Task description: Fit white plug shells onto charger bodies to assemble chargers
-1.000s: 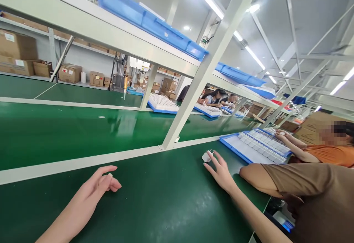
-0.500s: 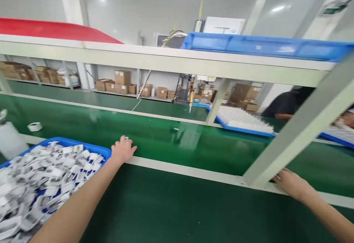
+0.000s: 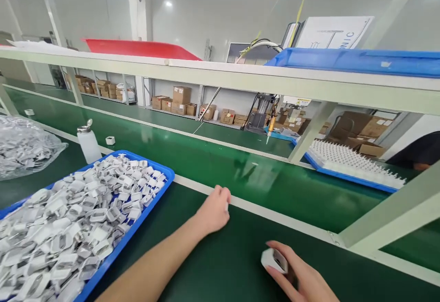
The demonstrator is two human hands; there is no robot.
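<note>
My left hand rests on the green table beside the white rail, fingers curled; something small and white shows at its fingertips, too little to name. My right hand lies low at the front right with its fingers wrapped round a small white plastic part. To the left stands a blue tray heaped with many white and grey plastic parts.
A white bottle stands behind the tray, and a clear bag of parts lies at far left. The green conveyor belt runs beyond the rail. A blue tray of white pieces sits at right. Slanted frame posts cross the right side.
The view has swung further left. My left hand has moved from the tray's corner to the table by the rail. My right hand has come off the rail and now holds a white part.
</note>
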